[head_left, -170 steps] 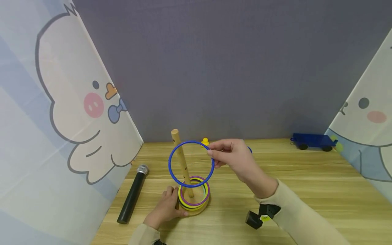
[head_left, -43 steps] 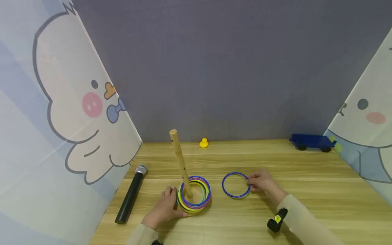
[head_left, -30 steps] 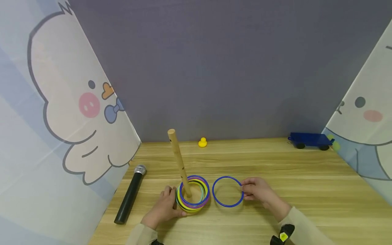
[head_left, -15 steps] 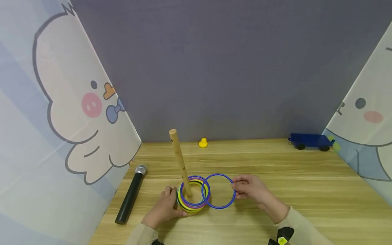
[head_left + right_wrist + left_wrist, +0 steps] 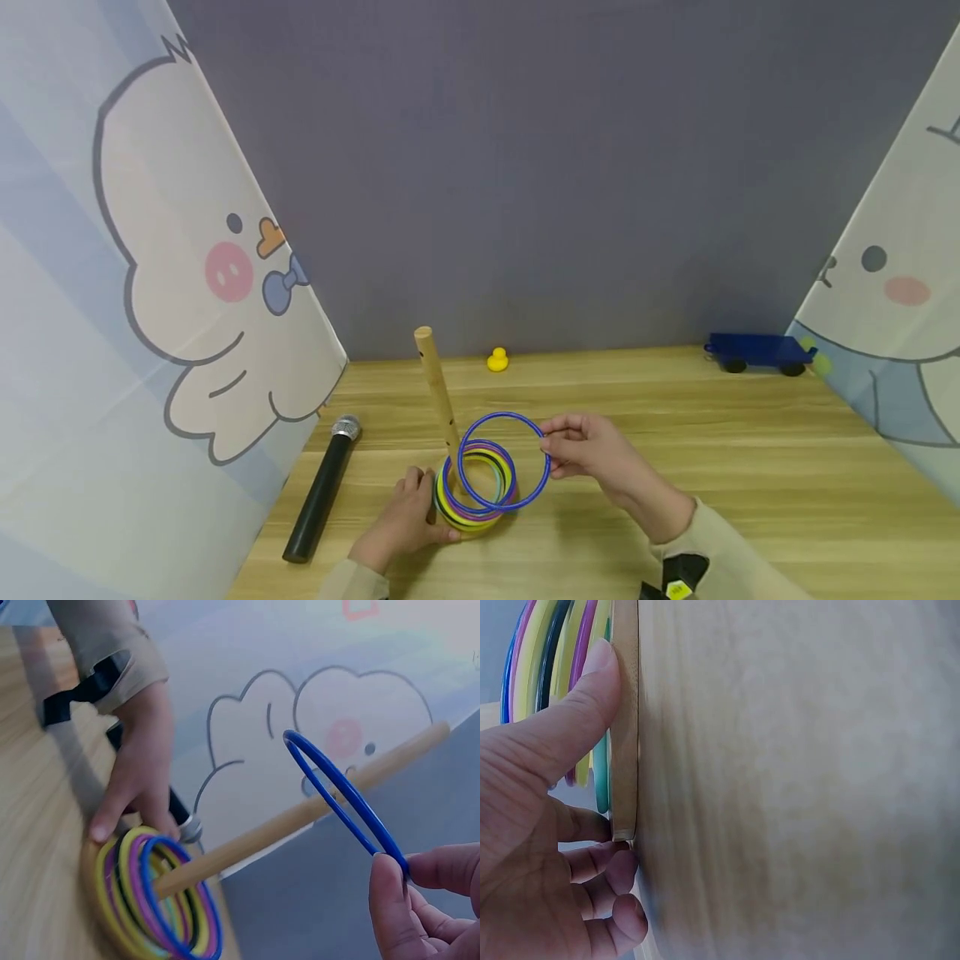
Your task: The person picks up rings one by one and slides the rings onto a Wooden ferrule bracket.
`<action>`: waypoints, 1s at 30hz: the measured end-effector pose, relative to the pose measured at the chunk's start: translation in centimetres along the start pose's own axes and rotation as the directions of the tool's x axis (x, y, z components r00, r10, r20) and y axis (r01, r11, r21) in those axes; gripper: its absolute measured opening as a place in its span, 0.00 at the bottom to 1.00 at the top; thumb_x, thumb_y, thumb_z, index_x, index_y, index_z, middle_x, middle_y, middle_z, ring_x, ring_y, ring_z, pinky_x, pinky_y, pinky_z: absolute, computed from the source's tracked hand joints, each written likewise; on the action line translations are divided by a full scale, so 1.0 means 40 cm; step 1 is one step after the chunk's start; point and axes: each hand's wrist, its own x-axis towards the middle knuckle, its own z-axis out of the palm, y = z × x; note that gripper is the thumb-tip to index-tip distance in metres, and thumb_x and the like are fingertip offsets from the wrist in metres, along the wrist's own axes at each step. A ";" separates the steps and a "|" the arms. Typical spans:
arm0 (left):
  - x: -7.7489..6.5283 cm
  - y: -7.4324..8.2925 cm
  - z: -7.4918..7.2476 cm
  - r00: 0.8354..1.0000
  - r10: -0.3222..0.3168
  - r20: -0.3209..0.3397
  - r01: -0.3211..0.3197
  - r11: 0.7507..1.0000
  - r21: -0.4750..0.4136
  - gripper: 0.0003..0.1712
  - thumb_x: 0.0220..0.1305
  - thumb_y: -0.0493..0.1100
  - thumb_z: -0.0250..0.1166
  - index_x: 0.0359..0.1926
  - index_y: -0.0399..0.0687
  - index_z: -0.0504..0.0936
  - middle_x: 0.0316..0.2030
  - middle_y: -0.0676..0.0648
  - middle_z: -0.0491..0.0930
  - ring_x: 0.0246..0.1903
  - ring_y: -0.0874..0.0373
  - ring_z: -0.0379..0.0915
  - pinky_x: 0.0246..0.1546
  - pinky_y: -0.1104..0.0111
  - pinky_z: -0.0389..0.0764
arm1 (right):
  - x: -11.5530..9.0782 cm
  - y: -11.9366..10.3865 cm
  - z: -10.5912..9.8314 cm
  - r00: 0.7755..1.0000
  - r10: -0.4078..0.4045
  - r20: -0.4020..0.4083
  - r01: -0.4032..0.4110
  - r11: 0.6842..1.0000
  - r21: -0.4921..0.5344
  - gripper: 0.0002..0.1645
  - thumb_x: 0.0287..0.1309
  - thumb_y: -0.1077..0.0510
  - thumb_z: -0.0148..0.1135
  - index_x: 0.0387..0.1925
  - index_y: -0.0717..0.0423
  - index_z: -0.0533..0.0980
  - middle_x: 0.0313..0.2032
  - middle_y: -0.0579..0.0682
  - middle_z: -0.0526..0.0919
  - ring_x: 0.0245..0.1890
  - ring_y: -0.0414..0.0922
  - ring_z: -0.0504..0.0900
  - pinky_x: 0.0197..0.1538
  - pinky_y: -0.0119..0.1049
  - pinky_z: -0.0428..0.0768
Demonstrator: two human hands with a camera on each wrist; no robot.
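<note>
My right hand [image 5: 600, 458] pinches a thin blue ring [image 5: 504, 414] between thumb and fingertips. The ring is raised above the table beside the wooden post [image 5: 435, 375] of a ring toss stand and does not encircle it; the right wrist view shows this blue ring [image 5: 337, 771] close to the post's side. Around the post's foot lies a stack of several rings [image 5: 446, 508], blue, purple, yellow, black and green. My left hand [image 5: 405, 517] holds the edge of the stand's round wooden base [image 5: 625, 750], thumb on its near side and fingers curled at the far side.
A black microphone [image 5: 322, 496] with a silver head lies left of the stand. A small yellow duck [image 5: 498, 361] sits at the table's back edge. A dark blue toy wagon [image 5: 759, 350] stands at the back right. A grey panel [image 5: 495, 183] rises behind the table.
My right hand took a blue ring from the table at the right, lifted it and brought it left to the post. Another blue ring now tops the stack. My left hand stays at the base.
</note>
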 end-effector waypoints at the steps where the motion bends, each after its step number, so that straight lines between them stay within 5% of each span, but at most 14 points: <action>1: -0.001 0.000 0.000 1.000 0.001 -0.002 -0.001 1.000 -0.002 0.64 0.41 0.63 0.76 0.66 0.21 0.60 0.51 0.37 0.63 0.48 0.43 0.62 0.52 0.47 0.72 | 0.001 -0.007 0.005 1.000 -0.005 0.000 0.005 1.000 0.004 0.19 0.64 0.62 0.61 0.50 0.73 0.72 0.30 0.49 0.81 0.27 0.41 0.80 0.35 0.35 0.83; 15: -0.001 -0.009 0.004 1.000 0.009 -0.001 -0.009 1.000 -0.013 0.64 0.41 0.64 0.76 0.66 0.21 0.61 0.50 0.39 0.62 0.49 0.42 0.62 0.52 0.47 0.72 | 0.012 -0.131 0.056 0.988 -0.153 -0.015 0.154 0.986 0.066 0.15 0.62 0.64 0.62 0.47 0.70 0.73 0.32 0.49 0.81 0.26 0.40 0.81 0.35 0.35 0.83; 30: 0.001 -0.007 0.001 1.000 0.016 0.009 -0.016 0.999 -0.027 0.62 0.43 0.61 0.77 0.65 0.21 0.60 0.49 0.39 0.61 0.48 0.43 0.61 0.51 0.47 0.71 | 0.052 -0.285 0.126 0.953 -0.263 -0.152 0.286 0.945 0.160 0.10 0.62 0.67 0.62 0.45 0.66 0.75 0.31 0.51 0.82 0.27 0.42 0.82 0.35 0.35 0.83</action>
